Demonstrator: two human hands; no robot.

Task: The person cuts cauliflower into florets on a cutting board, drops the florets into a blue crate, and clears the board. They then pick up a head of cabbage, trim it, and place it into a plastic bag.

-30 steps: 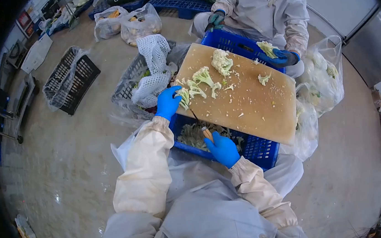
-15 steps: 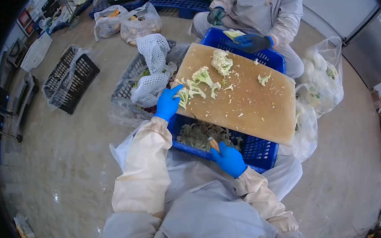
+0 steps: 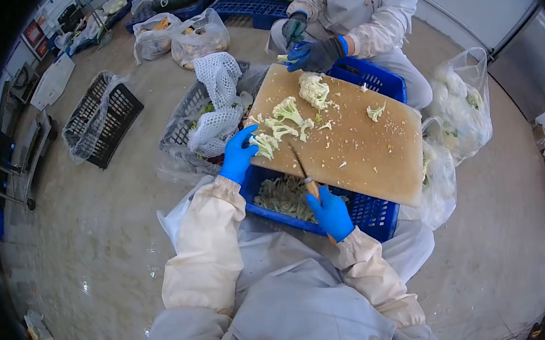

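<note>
Pale green-white cauliflower floret lies at left end of tan rectangular board. Blue-gloved left hand on it, fingers half-curled (firm grip or mere touch, I can't tell). Blue-gloved right hand wraps wooden-handled knife. Cutting step, I judge; next move calls for fingertips clear.

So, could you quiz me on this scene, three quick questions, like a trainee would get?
1. True or false: the right hand holds a knife.
2. Fill in: the left hand is at a piece of ____ near the edge of the cutting board.
3. What colour is the crate below the cutting board's near edge: (a) black, (b) blue, (c) white?

Key: 1. True; 2. cauliflower; 3. b.
</note>
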